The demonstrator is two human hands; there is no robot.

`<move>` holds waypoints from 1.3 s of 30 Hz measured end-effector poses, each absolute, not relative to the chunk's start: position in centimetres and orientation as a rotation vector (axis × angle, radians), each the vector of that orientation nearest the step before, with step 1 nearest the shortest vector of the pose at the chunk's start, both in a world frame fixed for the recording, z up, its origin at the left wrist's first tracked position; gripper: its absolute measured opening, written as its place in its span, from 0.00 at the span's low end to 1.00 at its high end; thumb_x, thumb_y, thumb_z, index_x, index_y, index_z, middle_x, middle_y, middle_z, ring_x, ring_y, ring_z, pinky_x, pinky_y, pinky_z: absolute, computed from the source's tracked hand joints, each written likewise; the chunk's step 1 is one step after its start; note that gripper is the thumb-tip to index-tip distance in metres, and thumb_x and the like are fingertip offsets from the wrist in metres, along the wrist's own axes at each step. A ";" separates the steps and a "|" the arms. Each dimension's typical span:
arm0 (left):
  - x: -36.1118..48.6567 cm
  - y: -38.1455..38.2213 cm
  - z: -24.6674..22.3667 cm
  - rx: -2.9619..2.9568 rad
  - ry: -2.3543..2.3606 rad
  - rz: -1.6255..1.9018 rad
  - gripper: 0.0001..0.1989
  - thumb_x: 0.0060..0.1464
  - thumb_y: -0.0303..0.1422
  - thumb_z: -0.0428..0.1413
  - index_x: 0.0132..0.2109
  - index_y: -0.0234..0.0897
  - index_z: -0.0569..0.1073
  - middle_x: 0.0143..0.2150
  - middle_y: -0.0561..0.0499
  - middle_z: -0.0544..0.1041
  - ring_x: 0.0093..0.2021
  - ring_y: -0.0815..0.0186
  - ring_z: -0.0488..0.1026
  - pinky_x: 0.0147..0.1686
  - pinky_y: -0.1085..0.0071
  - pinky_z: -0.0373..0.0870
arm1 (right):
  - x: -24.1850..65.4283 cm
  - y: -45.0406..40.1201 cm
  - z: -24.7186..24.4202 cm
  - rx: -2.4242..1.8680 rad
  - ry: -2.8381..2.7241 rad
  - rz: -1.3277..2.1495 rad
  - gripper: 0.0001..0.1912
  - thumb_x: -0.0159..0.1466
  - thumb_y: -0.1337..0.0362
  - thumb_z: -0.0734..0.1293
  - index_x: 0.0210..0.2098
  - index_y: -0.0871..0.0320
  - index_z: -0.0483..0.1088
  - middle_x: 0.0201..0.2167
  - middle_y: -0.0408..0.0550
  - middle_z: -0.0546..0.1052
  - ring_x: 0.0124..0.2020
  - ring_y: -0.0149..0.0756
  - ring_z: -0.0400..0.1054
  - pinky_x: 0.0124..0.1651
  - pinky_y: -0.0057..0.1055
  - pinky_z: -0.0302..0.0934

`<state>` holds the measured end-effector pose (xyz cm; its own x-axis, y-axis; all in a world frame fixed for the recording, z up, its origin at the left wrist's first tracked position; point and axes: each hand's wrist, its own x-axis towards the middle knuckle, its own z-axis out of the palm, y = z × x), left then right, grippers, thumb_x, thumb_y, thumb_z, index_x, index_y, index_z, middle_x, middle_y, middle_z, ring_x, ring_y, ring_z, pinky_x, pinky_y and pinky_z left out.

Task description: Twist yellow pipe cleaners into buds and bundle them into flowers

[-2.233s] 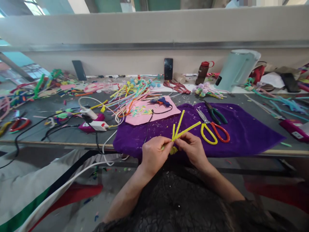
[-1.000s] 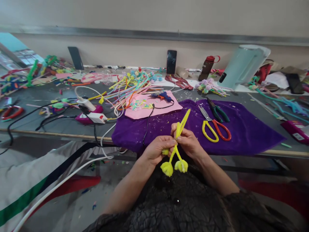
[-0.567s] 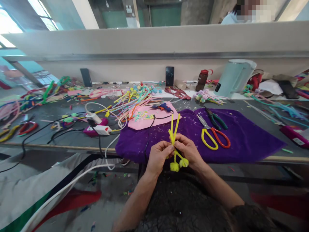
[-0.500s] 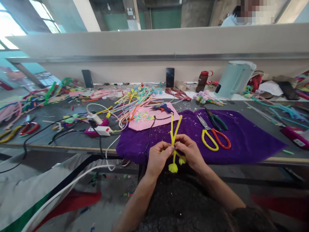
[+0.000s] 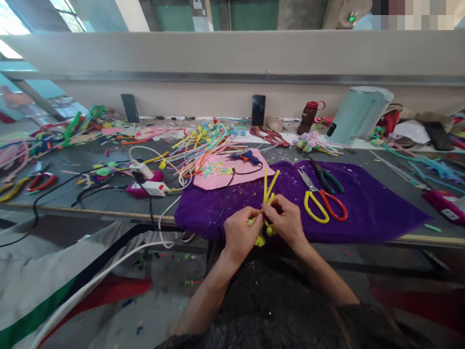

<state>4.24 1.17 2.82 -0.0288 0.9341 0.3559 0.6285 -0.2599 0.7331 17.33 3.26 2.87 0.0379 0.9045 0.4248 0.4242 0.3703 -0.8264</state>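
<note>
Yellow fuzzy stems [image 5: 268,186] stick up from between my two hands, with small yellow blooms hanging below the fingers, over the near edge of a purple cloth [image 5: 203,213]. My left hand [image 5: 242,231] is closed around the lower part of the stems. Thumb and fingers of my right hand [image 5: 286,220] pinch the same stems at the middle. Right of my hands, scissors [image 5: 325,199] with one yellow and one red handle lie on the cloth beside dark green pliers [image 5: 328,178]. A blue glue gun [image 5: 245,156] rests on pink paper [image 5: 218,180].
Behind are a heap of coloured stems [image 5: 203,140], an upright phone [image 5: 258,110], a brown bottle [image 5: 308,118] and a pale green kettle [image 5: 359,116]. Power strips [image 5: 150,188] with cables lie to the left. A person is partly visible beyond the partition.
The yellow stems have shifted slightly right and lower between my fingers, and the blooms are now more covered by my hands. The camera view has tilted a little.
</note>
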 end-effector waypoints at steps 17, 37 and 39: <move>3.6 1.3 2.6 1.096 1.092 1.263 0.08 0.45 0.36 0.58 0.27 0.35 0.71 0.20 0.57 0.67 0.20 0.74 0.61 0.22 0.77 0.58 | 17.8 1.6 2.5 -1.011 -1.507 0.935 0.07 0.58 0.62 0.65 0.26 0.58 0.71 0.24 0.43 0.71 0.25 0.30 0.63 0.29 0.26 0.56; 2.8 1.8 1.9 0.822 0.730 0.990 0.09 0.43 0.36 0.58 0.25 0.33 0.71 0.14 0.57 0.65 0.14 0.77 0.58 0.15 0.78 0.52 | 18.2 1.9 2.9 -0.874 -1.380 1.204 0.04 0.53 0.63 0.69 0.24 0.57 0.74 0.22 0.41 0.71 0.23 0.28 0.61 0.27 0.26 0.54; 2.8 1.9 1.9 0.812 0.722 0.987 0.11 0.46 0.38 0.57 0.26 0.33 0.71 0.14 0.57 0.65 0.14 0.76 0.58 0.15 0.78 0.53 | 18.2 2.0 2.8 -0.864 -1.369 1.222 0.04 0.54 0.63 0.69 0.24 0.57 0.73 0.21 0.40 0.71 0.22 0.27 0.59 0.26 0.25 0.53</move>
<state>2.80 1.88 1.90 0.3773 0.9129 -0.1559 -0.4247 0.3202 0.8468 18.20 2.02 2.82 -0.1800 0.9551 0.2352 -0.1260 0.2148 -0.9685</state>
